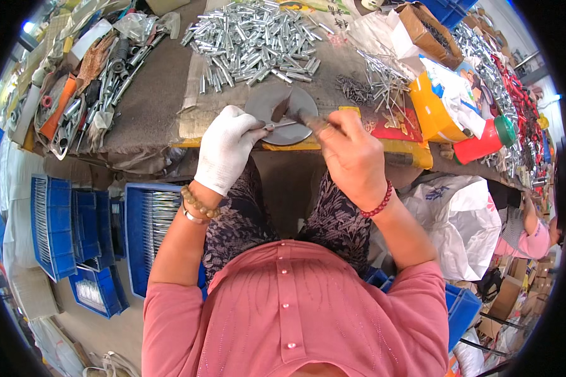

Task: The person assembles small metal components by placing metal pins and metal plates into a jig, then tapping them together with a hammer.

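My left hand [231, 144], in a white glove, pinches a slim metal rod [282, 124] that lies across a round grey metal disc [304, 103] at the bench's near edge. A dark upright piece [280, 112] stands at the middle of the disc. My right hand [353, 151], bare, is at the disc's right side with thumb and fingers closed together. Its dark fingertips are smeared by motion, so what they hold is hidden. Beyond the disc lies a large heap of short shiny metal tubes [251, 41].
Right of the disc are dark small screws [355, 89], long thin metal pins [387, 78], a yellow package [431, 107] and a red jar with a green lid [484, 141]. Tools and scraps [94, 81] crowd the left. Blue bins of metal rods [160, 220] stand below, left.
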The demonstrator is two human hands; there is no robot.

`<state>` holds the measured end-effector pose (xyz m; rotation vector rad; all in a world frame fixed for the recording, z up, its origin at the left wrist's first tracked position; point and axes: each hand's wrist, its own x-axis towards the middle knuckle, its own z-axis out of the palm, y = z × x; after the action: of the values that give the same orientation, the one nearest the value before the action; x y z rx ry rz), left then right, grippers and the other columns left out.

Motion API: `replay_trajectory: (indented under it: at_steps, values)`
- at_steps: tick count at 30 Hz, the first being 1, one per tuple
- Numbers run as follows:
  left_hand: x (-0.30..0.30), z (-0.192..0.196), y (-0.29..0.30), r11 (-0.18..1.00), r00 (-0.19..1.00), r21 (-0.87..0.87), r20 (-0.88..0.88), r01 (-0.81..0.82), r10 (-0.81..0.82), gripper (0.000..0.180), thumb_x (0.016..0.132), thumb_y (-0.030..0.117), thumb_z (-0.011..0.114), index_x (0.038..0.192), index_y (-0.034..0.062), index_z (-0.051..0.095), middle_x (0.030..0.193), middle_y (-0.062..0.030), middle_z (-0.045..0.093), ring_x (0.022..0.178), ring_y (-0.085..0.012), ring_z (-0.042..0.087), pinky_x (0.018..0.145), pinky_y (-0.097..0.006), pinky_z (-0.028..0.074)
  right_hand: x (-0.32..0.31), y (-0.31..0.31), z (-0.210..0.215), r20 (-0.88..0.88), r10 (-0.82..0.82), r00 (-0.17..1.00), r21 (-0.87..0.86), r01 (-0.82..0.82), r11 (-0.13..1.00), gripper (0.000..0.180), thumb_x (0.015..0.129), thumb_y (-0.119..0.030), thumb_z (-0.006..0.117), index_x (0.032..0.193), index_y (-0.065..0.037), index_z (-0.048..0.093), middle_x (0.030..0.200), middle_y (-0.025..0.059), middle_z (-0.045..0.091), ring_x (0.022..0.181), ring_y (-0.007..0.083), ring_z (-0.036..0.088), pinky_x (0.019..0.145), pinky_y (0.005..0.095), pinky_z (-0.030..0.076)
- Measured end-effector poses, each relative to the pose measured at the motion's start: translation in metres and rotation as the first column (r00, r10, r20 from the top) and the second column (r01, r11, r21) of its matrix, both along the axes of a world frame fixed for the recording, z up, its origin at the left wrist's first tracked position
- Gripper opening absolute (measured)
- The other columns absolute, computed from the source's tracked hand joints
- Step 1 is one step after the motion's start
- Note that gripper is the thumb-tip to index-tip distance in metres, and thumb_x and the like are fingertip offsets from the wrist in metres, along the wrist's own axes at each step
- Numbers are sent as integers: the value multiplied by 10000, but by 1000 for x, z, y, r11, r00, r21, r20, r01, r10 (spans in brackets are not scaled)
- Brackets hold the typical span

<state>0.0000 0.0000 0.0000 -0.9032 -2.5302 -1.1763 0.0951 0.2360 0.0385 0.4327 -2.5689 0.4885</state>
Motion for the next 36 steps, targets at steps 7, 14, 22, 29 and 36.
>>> replay_trajectory:
  at_steps: [7,14,22,29,36]
  values:
    - [-5,2,0,1000,1000,4,-22,-3,3,82,860,62,781,929,24,758,920,-132,631,915,-314,645,815,-381,514,-3,-6,-11,-171,-7,985,-32,1,999,367,840,24,680,1155,-128,790,962,68,582,808,261,678,684,387,564]
    - [-8,0,-4,998,998,11,21,54,-54,88,859,79,791,928,29,769,918,-115,634,912,-299,643,817,-381,512,-23,11,-7,4,60,998,-297,-57,953,327,872,15,708,1177,-97,743,982,117,601,840,339,682,715,419,555]
    - [-3,0,-5,998,999,40,18,44,-45,100,853,83,809,925,31,764,905,-103,635,887,-285,647,810,-371,516,-6,0,0,-313,-3,950,-168,-52,984,409,792,58,708,1173,-86,744,1031,119,651,915,335,696,762,427,568]
    - [-5,-2,-6,997,998,42,-4,62,-62,116,840,54,817,937,26,758,909,-105,637,882,-284,651,805,-373,519,-3,4,-8,-91,-12,996,-62,6,998,425,847,5,686,1252,-117,731,994,102,635,888,321,686,743,421,572]
    - [-6,-3,-6,994,995,54,-12,95,-95,122,840,55,819,934,13,753,915,-107,641,885,-287,653,810,-376,521,5,-13,-17,-42,28,999,-69,-31,997,476,887,3,651,1334,-147,713,960,78,607,883,298,673,737,416,566]
